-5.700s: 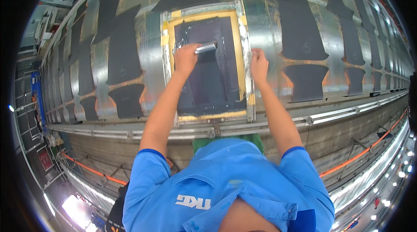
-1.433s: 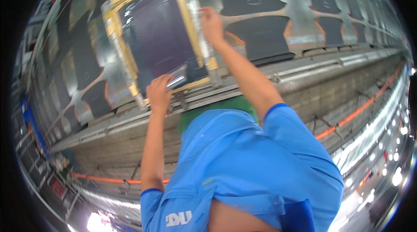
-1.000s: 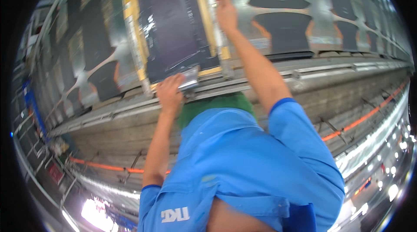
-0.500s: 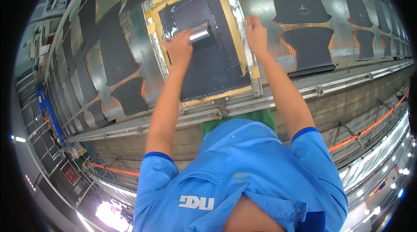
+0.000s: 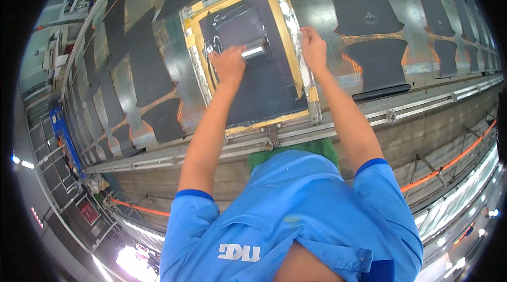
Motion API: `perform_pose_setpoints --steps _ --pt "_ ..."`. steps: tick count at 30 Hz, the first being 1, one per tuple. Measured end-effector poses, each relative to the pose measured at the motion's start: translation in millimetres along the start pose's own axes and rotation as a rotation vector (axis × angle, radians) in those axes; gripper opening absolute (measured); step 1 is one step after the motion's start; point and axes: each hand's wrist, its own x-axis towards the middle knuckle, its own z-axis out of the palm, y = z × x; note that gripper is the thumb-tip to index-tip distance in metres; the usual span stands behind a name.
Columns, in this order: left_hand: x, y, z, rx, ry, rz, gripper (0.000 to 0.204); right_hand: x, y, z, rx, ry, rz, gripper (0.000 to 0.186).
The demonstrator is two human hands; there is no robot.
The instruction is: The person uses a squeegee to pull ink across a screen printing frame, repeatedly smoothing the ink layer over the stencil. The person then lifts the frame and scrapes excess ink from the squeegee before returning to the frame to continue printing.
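The metal squeegee (image 5: 253, 51) is gripped by the left hand (image 5: 228, 65) on the dark mesh (image 5: 264, 86) inside the screen-printing frame (image 5: 289, 20). The right hand (image 5: 314, 52) is held, fingers curled, at the frame's right rail (whether anything is pinched cannot be told).

Site logged as a factory or workshop floor; fittings looked consistent with flat screen printing. A long, shiny grey metal bench (image 5: 319, 23) ran across the view and receded far to the right, bearing repeated rows of dark-grey flat panels with curved edges (image 5: 376, 62). On it lay a rectangular silver metal frame with a yellow inner border (image 5: 288, 12). A straight silver metal rail (image 5: 422, 104) followed the bench's near side, with a thin orange tube (image 5: 465, 153) farther down in view. Small white lights (image 5: 494, 213) dotted the lower right. Clothing noted: short-sleeved blue work shirt (image 5: 296, 202).
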Motion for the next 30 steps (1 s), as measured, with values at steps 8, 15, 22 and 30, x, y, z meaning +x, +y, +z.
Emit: perform_pose_setpoints --steps 8,15,22,30 --pt "-177 71 -32 -0.057 0.054 -0.013 0.029 2 2 -3 -0.009 -0.061 0.044 0.023" --pt "-41 10 -28 -0.112 -0.020 -0.035 0.022 0 -6 -11 0.040 -0.073 0.081 0.020" --pt "96 -42 -10 0.136 -0.221 -0.093 0.024 -5 -7 -6 0.019 -0.057 0.073 0.020" --pt "-40 7 -9 -0.091 0.056 0.005 0.026 0 -6 -7 -0.010 -0.050 0.103 0.022"
